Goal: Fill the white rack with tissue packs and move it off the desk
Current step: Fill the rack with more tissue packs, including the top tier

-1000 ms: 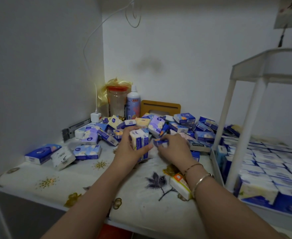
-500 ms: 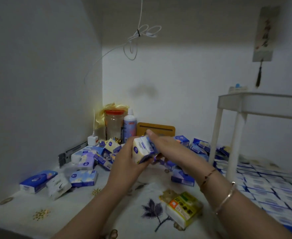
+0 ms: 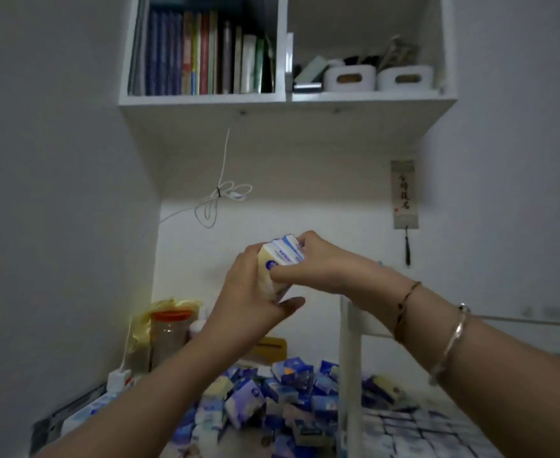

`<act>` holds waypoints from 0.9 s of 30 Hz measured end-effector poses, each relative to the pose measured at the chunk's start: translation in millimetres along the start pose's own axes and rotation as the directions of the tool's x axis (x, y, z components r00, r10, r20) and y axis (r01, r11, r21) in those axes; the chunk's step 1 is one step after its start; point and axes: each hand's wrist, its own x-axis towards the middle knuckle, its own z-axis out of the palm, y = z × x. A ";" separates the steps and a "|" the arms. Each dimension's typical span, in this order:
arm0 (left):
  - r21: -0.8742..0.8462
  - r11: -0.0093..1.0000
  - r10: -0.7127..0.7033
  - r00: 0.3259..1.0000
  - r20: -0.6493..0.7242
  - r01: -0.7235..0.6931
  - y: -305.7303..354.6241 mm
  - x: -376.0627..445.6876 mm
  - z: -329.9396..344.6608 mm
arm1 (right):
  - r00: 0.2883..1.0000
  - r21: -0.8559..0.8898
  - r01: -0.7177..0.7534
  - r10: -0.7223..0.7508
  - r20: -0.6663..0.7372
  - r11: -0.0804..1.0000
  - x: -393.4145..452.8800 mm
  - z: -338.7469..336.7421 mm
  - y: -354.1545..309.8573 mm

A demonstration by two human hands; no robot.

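Observation:
Both hands hold a small stack of tissue packs point(image 3: 280, 262) raised in front of the wall. My left hand point(image 3: 249, 292) grips the stack from the left and below. My right hand point(image 3: 318, 262) grips it from the right, fingers over the top and thumb on the front. Below, a pile of blue and white tissue packs point(image 3: 272, 401) lies on the desk. The white rack point(image 3: 349, 358) stands to the right; its post and the edge of its upper tier show behind my right forearm. Its lower tier holds rows of packs point(image 3: 414, 431).
A jar with an orange lid point(image 3: 168, 335) and a yellow bag stand at the back left of the desk. A white plug point(image 3: 118, 380) sits by the left wall, its cable looped on the wall. A wall shelf point(image 3: 285, 104) with books and white bins hangs overhead.
Both hands lifted the stack of packs from the desk pile up to wall height. The camera tilted up, so the overhead shelf came into view and most of the desk dropped out.

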 end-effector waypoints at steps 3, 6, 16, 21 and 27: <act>-0.168 0.983 -0.030 0.969 0.246 0.073 28.7 20.5 13.1 | 0.999 0.009 -0.022 0.022 -0.044 1.000 -2.1 -44.1 12.5; -0.186 0.972 -0.078 0.943 0.324 0.144 44.9 46.1 35.9 | 0.998 -0.012 -0.055 0.055 -0.014 0.998 -4.4 -80.5 39.4; 0.109 0.978 -0.209 0.834 0.510 0.179 25.8 97.5 121.1 | 0.929 -0.163 -0.275 0.306 0.209 0.948 23.9 -118.0 119.1; 0.180 0.945 -0.328 0.798 0.506 0.274 18.0 100.7 126.3 | 0.924 -0.063 -0.302 0.309 0.224 0.951 34.5 -108.9 135.3; 0.278 0.921 -0.381 0.781 0.495 0.273 18.0 103.0 130.2 | 0.899 -0.270 -0.337 0.393 0.193 0.902 28.2 -102.9 142.6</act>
